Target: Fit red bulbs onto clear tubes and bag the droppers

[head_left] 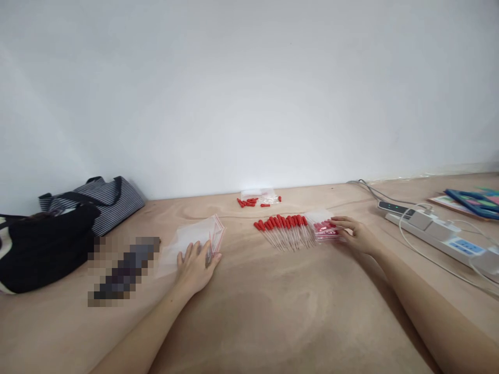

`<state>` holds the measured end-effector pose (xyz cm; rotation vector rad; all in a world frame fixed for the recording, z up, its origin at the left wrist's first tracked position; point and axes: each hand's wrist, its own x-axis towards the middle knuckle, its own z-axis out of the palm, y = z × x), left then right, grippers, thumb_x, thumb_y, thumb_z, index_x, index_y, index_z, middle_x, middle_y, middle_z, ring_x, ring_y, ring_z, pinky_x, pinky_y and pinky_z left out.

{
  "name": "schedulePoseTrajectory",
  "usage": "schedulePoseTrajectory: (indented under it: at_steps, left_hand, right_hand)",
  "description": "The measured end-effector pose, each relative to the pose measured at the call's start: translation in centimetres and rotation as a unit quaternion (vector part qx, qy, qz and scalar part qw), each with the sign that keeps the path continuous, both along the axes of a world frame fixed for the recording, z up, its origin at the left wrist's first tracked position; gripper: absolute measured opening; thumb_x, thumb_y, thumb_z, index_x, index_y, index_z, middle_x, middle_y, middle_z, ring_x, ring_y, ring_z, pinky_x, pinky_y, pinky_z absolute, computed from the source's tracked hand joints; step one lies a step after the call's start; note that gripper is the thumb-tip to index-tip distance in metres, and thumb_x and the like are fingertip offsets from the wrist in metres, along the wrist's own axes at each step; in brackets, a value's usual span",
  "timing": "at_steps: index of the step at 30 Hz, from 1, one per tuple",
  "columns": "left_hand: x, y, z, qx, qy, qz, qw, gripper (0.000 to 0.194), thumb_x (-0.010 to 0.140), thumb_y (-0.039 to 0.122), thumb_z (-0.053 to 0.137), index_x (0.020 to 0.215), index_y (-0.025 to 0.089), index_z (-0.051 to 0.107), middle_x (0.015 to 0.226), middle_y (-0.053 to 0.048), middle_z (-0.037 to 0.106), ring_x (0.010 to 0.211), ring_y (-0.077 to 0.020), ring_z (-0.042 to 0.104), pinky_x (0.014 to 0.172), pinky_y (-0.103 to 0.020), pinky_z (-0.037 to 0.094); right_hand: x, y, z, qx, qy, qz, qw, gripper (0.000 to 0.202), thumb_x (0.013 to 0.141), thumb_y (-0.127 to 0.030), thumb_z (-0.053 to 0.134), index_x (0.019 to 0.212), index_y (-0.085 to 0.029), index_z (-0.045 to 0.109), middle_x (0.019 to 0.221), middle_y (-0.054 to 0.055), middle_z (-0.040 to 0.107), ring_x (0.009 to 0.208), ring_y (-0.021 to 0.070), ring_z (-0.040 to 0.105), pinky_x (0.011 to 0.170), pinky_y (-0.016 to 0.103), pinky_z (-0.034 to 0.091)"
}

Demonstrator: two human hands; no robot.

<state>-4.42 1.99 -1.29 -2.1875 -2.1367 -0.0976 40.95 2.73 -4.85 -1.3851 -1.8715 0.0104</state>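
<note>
My left hand (197, 267) rests with its fingers apart on a fanned stack of clear zip bags (191, 234) with red seal lines. At the right, my right hand (354, 235) has its fingertips on a small clear bag (326, 232) with red-capped pieces inside; whether it grips the bag is unclear. Just left of that bag lies a row of several droppers (284, 231) with red bulbs and clear stems. Farther back, loose red bulbs (248, 202) lie beside another clear bag (263, 194) and some thin clear stems.
A black bag (50, 249) and a striped bag (120, 205) stand at the left, near a blurred dark object (128, 270). At the right are a white power strip (448, 241) with cables and a blue item (473, 202). A wall rises behind the wooden table (265, 322).
</note>
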Motion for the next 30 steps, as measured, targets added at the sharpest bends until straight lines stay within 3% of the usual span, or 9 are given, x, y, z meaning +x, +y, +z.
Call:
schedulePoseTrajectory:
  at_steps: [5, 9, 13, 15, 18, 21, 26, 30]
  left_hand:
    - [0.2, 0.2, 0.0, -0.021, 0.0, -0.019, 1.0, 0.055, 0.085, 0.045, 0.029, 0.13, 0.015, 0.035, 0.134, -0.016, 0.035, 0.126, -0.0285, 0.026, 0.099, -0.045, 0.023]
    - [1.3, -0.4, -0.6, 0.015, -0.025, -0.075, 0.997, 0.054, 0.084, 0.043, 0.033, 0.129, 0.013, 0.036, 0.132, -0.016, 0.039, 0.123, -0.0286, 0.033, 0.098, -0.043, 0.029]
    - [2.8, -1.6, -1.1, 0.034, -0.093, -0.176, 0.979, 0.055, 0.083, 0.044, 0.037, 0.129, 0.012, 0.036, 0.133, -0.018, 0.036, 0.122, -0.0298, 0.034, 0.096, -0.044, 0.033]
    - [3.3, -2.2, -1.1, 0.031, -0.124, -0.235, 0.964, 0.056, 0.084, 0.043, 0.038, 0.131, 0.013, 0.033, 0.136, -0.017, 0.033, 0.123, -0.0271, 0.033, 0.096, -0.042, 0.035]
    - [3.3, -2.5, -0.7, 0.041, -0.133, -0.286, 0.948, 0.054, 0.084, 0.04, 0.039, 0.131, 0.016, 0.031, 0.138, -0.015, 0.03, 0.125, -0.0246, 0.03, 0.098, -0.042, 0.033]
    - [2.7, -2.2, -0.3, 0.035, -0.097, -0.273, 0.956, 0.056, 0.083, 0.044, 0.041, 0.13, 0.014, 0.035, 0.138, -0.015, 0.03, 0.128, -0.0278, 0.023, 0.102, -0.049, 0.023]
    - [2.4, -1.8, -0.2, -0.048, -0.082, -0.286, 0.954, 0.054, 0.085, 0.046, 0.035, 0.13, 0.016, 0.035, 0.137, -0.015, 0.031, 0.128, -0.0259, 0.024, 0.102, -0.05, 0.02]
    - [3.3, -3.0, -0.4, -0.048, -0.086, -0.296, 0.95, 0.05, 0.085, 0.046, 0.035, 0.128, 0.019, 0.039, 0.137, -0.014, 0.031, 0.127, -0.0258, 0.026, 0.102, -0.049, 0.021]
  right_hand:
    - [-1.7, -0.9, 1.1, 0.041, -0.076, -0.088, 0.992, 0.035, 0.07, -0.018, 0.041, 0.096, -0.022, 0.064, 0.103, 0.006, 0.06, 0.096, 0.0216, 0.053, 0.082, 0.039, 0.038]
    - [-6.0, -1.5, 2.5, 0.063, -0.108, -0.112, 0.986, 0.025, 0.075, -0.027, 0.045, 0.087, -0.024, 0.066, 0.088, 0.004, 0.065, 0.087, 0.0201, 0.053, 0.083, 0.039, 0.028]
    - [-10.5, 0.1, 3.7, -0.042, -0.144, -0.191, 0.97, 0.026, 0.077, -0.033, 0.044, 0.084, -0.022, 0.066, 0.079, 0.007, 0.064, 0.084, 0.0231, 0.05, 0.079, 0.041, 0.025]
    - [-11.8, 1.6, 4.2, -0.094, -0.155, -0.238, 0.954, 0.03, 0.079, -0.035, 0.041, 0.085, -0.019, 0.066, 0.084, 0.011, 0.064, 0.088, 0.0259, 0.049, 0.077, 0.042, 0.026]
    - [-12.6, 3.8, 4.6, -0.14, -0.165, -0.281, 0.935, 0.035, 0.08, -0.036, 0.039, 0.087, -0.014, 0.066, 0.095, 0.017, 0.06, 0.096, 0.03, 0.046, 0.078, 0.045, 0.025]
    - [-12.9, 5.0, 4.5, -0.163, -0.168, -0.29, 0.928, 0.036, 0.08, -0.035, 0.039, 0.086, -0.012, 0.066, 0.099, 0.02, 0.058, 0.1, 0.0326, 0.044, 0.08, 0.047, 0.024]
    - [-13.1, 5.4, 4.2, -0.188, -0.163, -0.282, 0.926, 0.029, 0.078, -0.024, 0.041, 0.083, -0.012, 0.066, 0.097, 0.019, 0.058, 0.1, 0.0322, 0.045, 0.081, 0.047, 0.023]
    - [-13.2, 5.0, 4.7, -0.179, -0.131, -0.292, 0.93, 0.025, 0.077, -0.022, 0.041, 0.083, -0.011, 0.063, 0.093, 0.017, 0.06, 0.099, 0.0304, 0.046, 0.081, 0.046, 0.024]
